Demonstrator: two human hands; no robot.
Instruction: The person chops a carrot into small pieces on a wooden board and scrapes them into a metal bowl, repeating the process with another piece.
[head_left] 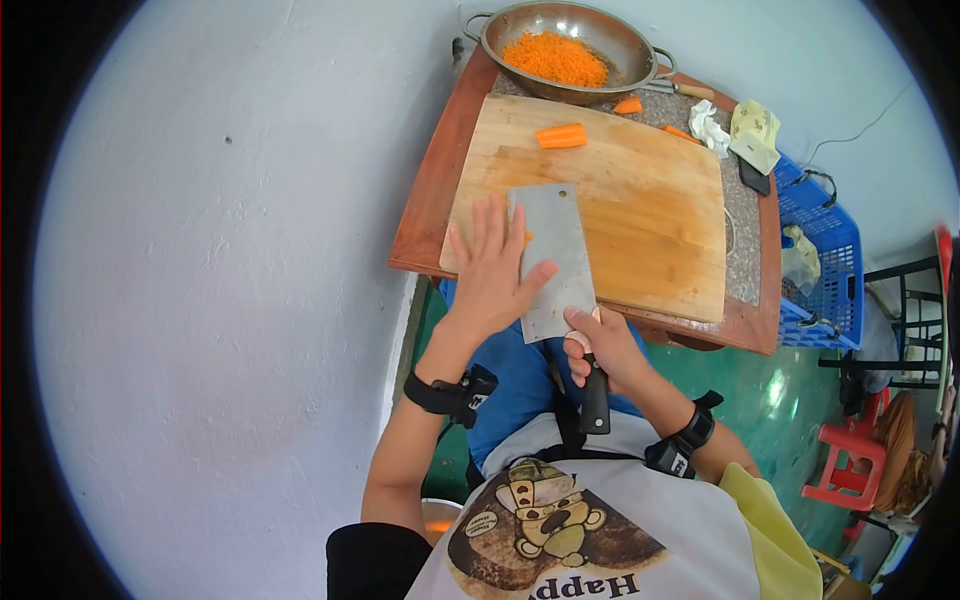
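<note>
A wide cleaver (pixel 556 255) lies nearly flat over the front left of the wooden cutting board (pixel 640 210). My right hand (pixel 605 350) is wrapped round its black handle, thumb at the base of the blade. My left hand (pixel 495 265) has its fingers spread beside the blade's left edge, its thumb over the metal. A small bit of orange (pixel 529 237) shows between my left fingers and the blade. Farther back on the board rests a carrot piece (pixel 561 136).
Behind the board stands a metal pan (pixel 625 45) with shredded carrot (pixel 555 60). Carrot pieces, a crumpled tissue (pixel 708 128), a yellow packet (pixel 755 130) and a phone (pixel 754 177) lie nearby. Right of the table are a blue crate (pixel 845 270) and a red stool (pixel 845 465).
</note>
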